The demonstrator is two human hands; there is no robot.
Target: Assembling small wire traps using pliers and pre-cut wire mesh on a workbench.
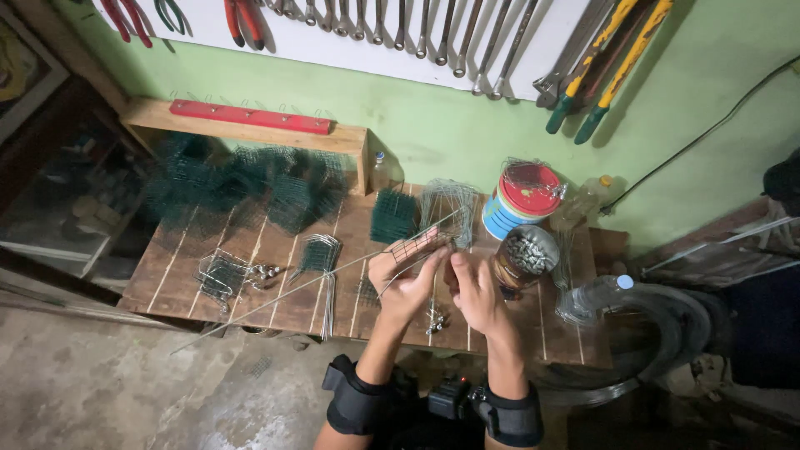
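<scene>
My left hand (406,279) grips a small folded piece of wire mesh (419,244) together with a long thin wire rod (275,296) that slants down to the left past the bench edge. My right hand (477,292) sits close beside it, fingers curled at the mesh's right edge; what they pinch is hidden. Both hands hover over the wooden workbench (275,300). Small metal clips (434,319) lie on the bench just below the hands.
Dark green mesh pieces (250,187) are piled at the back left, bent wire frames (450,204) behind the hands. A striped tin with a red lid (523,200), a jar of metal bits (523,254) and a plastic bottle (596,293) stand at right. Wrenches and pliers (400,25) hang on the wall.
</scene>
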